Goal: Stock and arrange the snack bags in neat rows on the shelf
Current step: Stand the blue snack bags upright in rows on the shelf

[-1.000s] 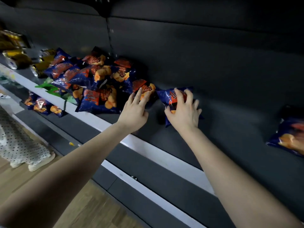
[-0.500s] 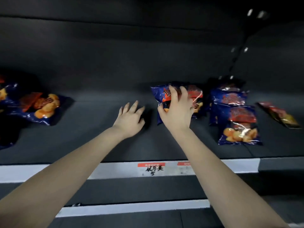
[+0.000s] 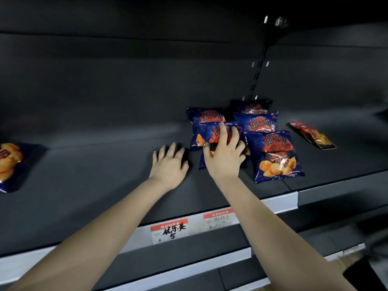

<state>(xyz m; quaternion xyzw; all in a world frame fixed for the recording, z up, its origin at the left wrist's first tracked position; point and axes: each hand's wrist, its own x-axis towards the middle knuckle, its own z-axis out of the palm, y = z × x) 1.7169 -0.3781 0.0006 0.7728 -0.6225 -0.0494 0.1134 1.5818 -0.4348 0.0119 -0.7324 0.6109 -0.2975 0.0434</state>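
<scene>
- my right hand point(image 3: 224, 158) grips a blue snack bag point(image 3: 209, 134) beside the started rows point(image 3: 273, 152)
- left hand point(image 3: 170, 165) flat, empty, on the shelf point(image 3: 94, 177)
- early going, i judge: stray bag point(image 3: 9, 162) far left

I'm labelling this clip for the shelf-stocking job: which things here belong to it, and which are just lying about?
Job: right hand gripping a blue bag; left hand open on the shelf; neighbouring blue bags; lone bag far left.
Lying about: red packet, askew at right; price tags.
</scene>
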